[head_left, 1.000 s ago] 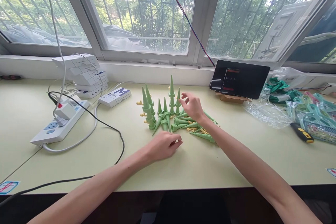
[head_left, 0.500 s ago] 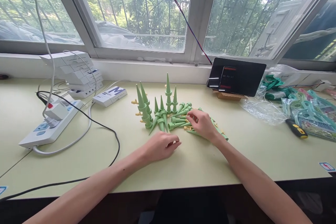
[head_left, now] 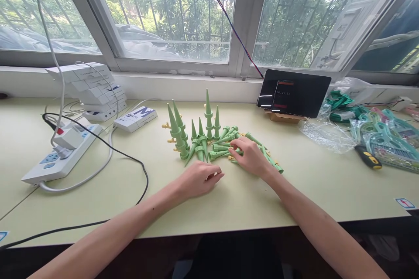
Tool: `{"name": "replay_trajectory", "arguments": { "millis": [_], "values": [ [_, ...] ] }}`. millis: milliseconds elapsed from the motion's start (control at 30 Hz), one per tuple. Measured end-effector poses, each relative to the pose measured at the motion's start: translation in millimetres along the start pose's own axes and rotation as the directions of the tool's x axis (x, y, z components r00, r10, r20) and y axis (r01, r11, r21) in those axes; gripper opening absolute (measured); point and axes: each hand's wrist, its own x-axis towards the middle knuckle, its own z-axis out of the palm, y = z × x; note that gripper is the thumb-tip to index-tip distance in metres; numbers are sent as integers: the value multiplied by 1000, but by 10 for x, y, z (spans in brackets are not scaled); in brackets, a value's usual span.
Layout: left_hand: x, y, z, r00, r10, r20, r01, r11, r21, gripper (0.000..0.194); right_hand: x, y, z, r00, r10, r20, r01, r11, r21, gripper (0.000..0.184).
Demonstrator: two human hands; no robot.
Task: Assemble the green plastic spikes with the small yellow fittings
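Note:
In front of me lies a pile of green plant watering spikes with small yellow valves. To its left, several green spikes stand point-up in stacks, yellow valves sticking out of their sides. Two more stacks stand behind. My right hand reaches over the right part of the pile, its thumb and forefinger apart near the spikes. Resting on the table just in front of the leaning spikes, my left hand has curled fingers with thumb and forefinger close together. Whatever they may hold is hidden.
A tablet with a phone against it leans on a cardboard stand. At left are a power strip, a black cable, stacked white boxes and a single box. Bagged items and a yellow-black tool lie right.
My right hand has shifted slightly down and its thumb and forefinger show a wider gap. The left hand stays nearly where it was. The whole view has shifted a little.

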Motion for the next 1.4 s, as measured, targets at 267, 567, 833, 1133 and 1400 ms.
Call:
{"name": "replay_trajectory", "arguments": {
  "millis": [267,567,833,1133,1400],
  "values": [
    [2,-9,9,1000,8,-10,-9,1000,-17,34,-1,-104,51,994,-109,10,109,993,-39,20],
    [5,-26,9,999,28,-26,-28,1000,-2,33,-52,-238,218,984,-166,56,169,984,-51,28],
    [22,-15,-5,999,41,-35,-41,999,11,33,-67,-252,278,984,-167,65,173,980,-100,24],
    [19,-32,14,999,30,-22,-30,1000,6,35,-75,-256,365,980,-166,107,183,967,-178,24],
    [15,-39,21,998,45,-34,-45,999,1,36,-76,-248,397,981,-173,91,186,970,-158,21]
  ]
}}
